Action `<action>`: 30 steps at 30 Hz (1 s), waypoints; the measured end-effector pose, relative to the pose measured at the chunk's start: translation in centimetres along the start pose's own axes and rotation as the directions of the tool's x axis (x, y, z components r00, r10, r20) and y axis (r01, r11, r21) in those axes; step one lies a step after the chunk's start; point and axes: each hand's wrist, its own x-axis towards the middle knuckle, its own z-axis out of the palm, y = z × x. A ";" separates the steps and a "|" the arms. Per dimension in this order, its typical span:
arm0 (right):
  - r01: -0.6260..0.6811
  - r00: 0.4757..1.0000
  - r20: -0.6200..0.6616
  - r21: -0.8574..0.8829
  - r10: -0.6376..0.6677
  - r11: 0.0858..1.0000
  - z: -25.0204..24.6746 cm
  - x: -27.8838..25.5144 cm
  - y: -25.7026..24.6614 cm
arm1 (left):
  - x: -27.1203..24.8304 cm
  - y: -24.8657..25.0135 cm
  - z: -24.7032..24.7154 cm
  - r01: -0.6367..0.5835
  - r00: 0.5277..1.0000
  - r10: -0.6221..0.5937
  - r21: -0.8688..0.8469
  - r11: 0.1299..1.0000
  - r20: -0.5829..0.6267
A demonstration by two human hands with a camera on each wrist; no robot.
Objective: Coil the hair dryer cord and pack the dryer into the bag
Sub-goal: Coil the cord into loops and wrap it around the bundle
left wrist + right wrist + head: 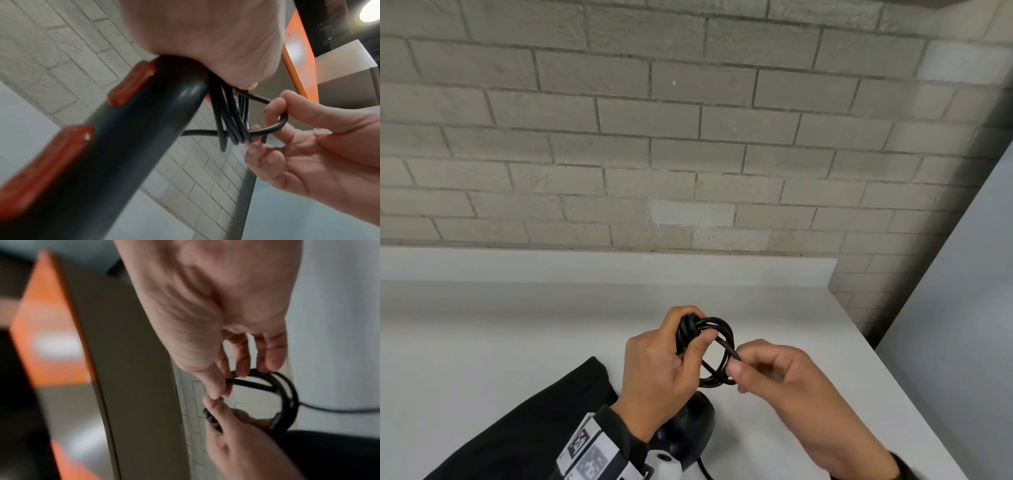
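A big white table [500,325] stands against a brick wall [619,137]. A black bag [544,421] lies flat on the table near the front edge, on the left side. The hair dryer [688,428] is black, with red buttons on its handle. It sits low by the front edge, just right of the bag and under the left wrist. The left wrist view shows the dryer's handle coming up to the left hand, but I cannot tell if the dryer rests on the table.

The cord [717,353] is wound into a few small black loops, held up above the table near its middle front. The left hand [664,363] has its fingers curled tight around one side of the loops. The right hand [774,373] pinches one strand of cord between thumb and fingertips [271,363], right beside the loops.

I think the coiling step is nearly done, and the loose strand is being wrapped or tucked. The next move likely needs the right hand to pull that strand snug so the loops do not spring apart. Then the bag must be opened and the dryer put in.
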 end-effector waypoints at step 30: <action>0.043 0.994 -0.105 0.501 0.011 0.864 0.9 -2.1 4.0 | 0.5 -1.1 0.4 0.044 0.999 -0.044 0.024 0.999 0.025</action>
